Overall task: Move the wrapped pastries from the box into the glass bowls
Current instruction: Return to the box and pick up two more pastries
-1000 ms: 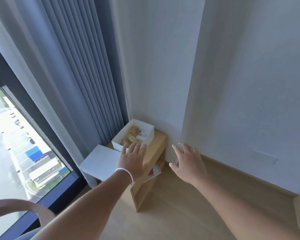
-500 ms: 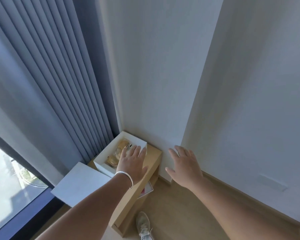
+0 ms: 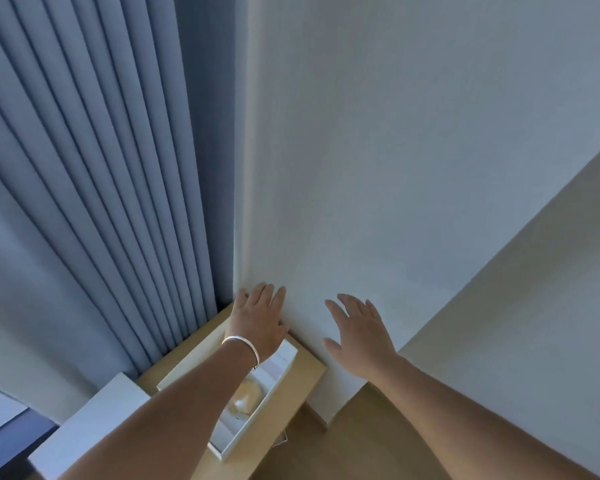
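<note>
A white open box (image 3: 278, 372) lies on a light wooden side table (image 3: 298, 386) in the room's corner. Inside it I see one golden wrapped pastry (image 3: 245, 401); my left forearm hides most of the box. My left hand (image 3: 257, 320), with a white bracelet at the wrist, hovers past the box's far end near the wall, fingers spread and holding nothing. My right hand (image 3: 357, 332) is open in the air to the right of the table, in front of the wall. No glass bowls are in view.
The box's white lid (image 3: 94, 420) rests at the table's left end. Grey-blue curtains (image 3: 94, 188) hang at the left, white walls (image 3: 395, 168) fill the right. Wooden floor (image 3: 354, 441) shows below the table.
The view has swung closer and higher; the box now sits lower in frame under my left forearm. Both hands have moved forward towards the wall, still spread apart.
</note>
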`<state>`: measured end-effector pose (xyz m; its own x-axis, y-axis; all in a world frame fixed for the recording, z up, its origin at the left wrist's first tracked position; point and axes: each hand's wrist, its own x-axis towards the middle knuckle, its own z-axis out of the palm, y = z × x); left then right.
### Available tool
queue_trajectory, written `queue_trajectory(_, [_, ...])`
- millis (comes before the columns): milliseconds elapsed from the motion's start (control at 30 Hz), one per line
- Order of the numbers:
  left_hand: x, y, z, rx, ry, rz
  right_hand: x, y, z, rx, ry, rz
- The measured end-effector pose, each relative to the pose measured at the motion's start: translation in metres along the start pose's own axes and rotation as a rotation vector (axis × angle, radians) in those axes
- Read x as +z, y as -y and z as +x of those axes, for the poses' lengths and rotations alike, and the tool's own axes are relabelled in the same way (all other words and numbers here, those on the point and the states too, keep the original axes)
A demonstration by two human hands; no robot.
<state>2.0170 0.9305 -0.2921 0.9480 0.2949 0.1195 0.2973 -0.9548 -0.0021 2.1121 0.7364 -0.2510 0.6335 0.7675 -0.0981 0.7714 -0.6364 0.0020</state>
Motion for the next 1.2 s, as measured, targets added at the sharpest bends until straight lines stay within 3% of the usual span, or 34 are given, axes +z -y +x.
queue_trajectory(567, [0.019,0.137,-0.078,-0.644,0.134,-0.045,0.028,0.132,0.159,-0.611,0.087,0.029])
queue_trajectory(900, [0.012,0.116,-0.112,-0.961,0.198,-0.009,0.051,0.16,0.197,-0.887,0.168,-0.012])
queue_trajectory(1200, [0.065,0.074,-0.099,-0.949,0.321,-0.121,0.094,0.139,0.207,-0.874,0.264,-0.022])
